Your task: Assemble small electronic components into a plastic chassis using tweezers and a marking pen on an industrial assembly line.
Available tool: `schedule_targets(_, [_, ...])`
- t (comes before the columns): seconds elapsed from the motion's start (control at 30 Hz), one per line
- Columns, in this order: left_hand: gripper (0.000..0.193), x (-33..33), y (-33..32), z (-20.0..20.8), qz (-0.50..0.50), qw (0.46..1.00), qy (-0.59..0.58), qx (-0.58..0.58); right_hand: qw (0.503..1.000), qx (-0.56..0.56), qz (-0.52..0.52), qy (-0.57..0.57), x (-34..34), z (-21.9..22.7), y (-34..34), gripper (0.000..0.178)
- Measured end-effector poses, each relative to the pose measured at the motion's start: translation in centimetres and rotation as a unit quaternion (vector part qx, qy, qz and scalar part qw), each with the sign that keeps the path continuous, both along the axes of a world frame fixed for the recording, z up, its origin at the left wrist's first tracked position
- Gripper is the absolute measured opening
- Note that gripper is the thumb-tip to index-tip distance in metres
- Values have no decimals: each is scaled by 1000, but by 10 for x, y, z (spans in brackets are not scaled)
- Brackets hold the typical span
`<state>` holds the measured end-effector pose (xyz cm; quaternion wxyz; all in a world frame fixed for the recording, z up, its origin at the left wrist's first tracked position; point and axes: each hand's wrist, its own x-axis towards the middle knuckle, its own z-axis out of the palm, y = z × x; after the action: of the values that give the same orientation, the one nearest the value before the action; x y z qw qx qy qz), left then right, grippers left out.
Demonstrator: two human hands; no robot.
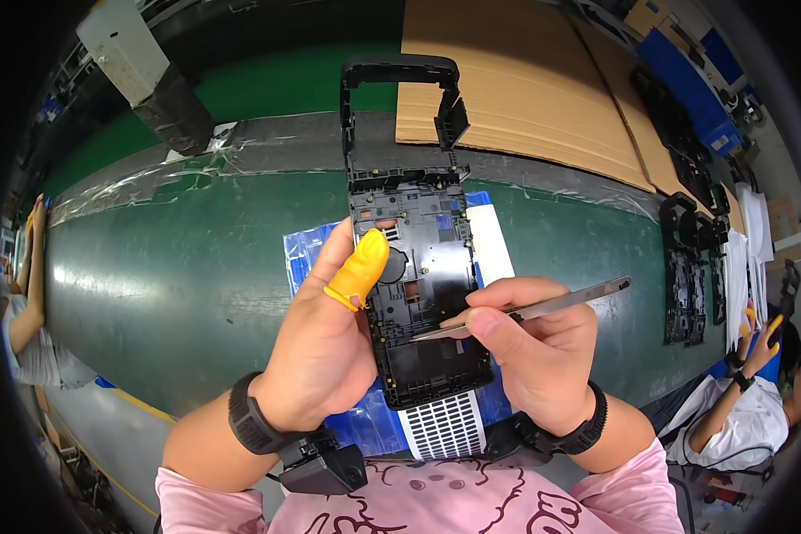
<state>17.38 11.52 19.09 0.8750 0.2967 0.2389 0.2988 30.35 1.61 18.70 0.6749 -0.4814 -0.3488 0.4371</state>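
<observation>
My left hand (316, 343) grips a long black plastic housing (432, 267) by its left edge, a yellow finger cot (361, 267) on its thumb. The housing has an open frame at its far end, with brass-coloured inserts and small cut-outs along its body. Metal tweezers (565, 303) are pinched in my right hand (543, 351), their tips at the lower part of the housing. Whether the tips hold anything is too small to tell. Beneath the housing lie a white sheet with rows of black pieces (445, 429) and a blue plastic bag (369, 425).
The green worktop (178, 294) spreads to both sides. Flat cardboard (516, 98) covers the far side, and a white post (126, 53) stands at far left. More black housings (685, 276) lie at right. People sit nearby: a white-shirted person (748, 414) at right, a person's arm (34, 267) at left.
</observation>
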Motion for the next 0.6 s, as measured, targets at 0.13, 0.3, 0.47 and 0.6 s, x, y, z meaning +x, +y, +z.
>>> schedule_targets(0.13, [37,-1,0,-1,4,1000,-16,-10,1000,-17,3,-3,1,2,0,15])
schedule_targets(0.3, [64,-3,-3,-2,-21,996,6,87,1000,-3,-10,4,2,-1,1,14])
schedule_targets(0.47, [72,-3,-3,-2,9,991,-7,132,1000,-22,-6,-13,9,1,3,15])
schedule_targets(0.6, [68,-13,25,10,176,959,30,220,996,2,-23,86,15,-2,10,16])
